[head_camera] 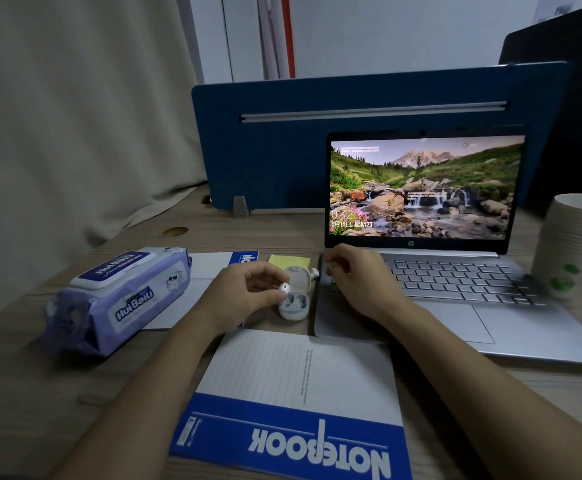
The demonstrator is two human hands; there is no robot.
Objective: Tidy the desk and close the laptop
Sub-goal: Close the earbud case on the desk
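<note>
Far left on the wooden worktop (22,393) lies a purple pack of wet wipes (119,299), slanted, its lid facing up. It rests partly on a white and blue notebook (213,268) that lies flat behind the hands. Nearer the viewer, a second notebook (293,403) lies flat with its blue title band at the near edge, reaching from between the two forearms to the worktop's front.

The left hand (248,292) hovers just left of an open white earbud case (294,299), fingers curled, pinching a small white earbud (284,287) between thumb and fingertips right above the case's lower half. The case's lid stands up, and behind it sits a yellow pad of sticky notes (289,261). A second white earbud (313,273) seems to lie just right of the lid, though it is small and hard to make out.

The right hand (355,271) is at the left rear corner of the laptop (438,271), fingers loosely bent; I cannot tell whether it holds anything. The laptop stands open, screen lit with a mountain stream picture, its left edge just beside the case. At the far right a stack of paper cups (573,244) stands against the keyboard's right end. A blue divider panel (282,143) rises behind it all.
</note>
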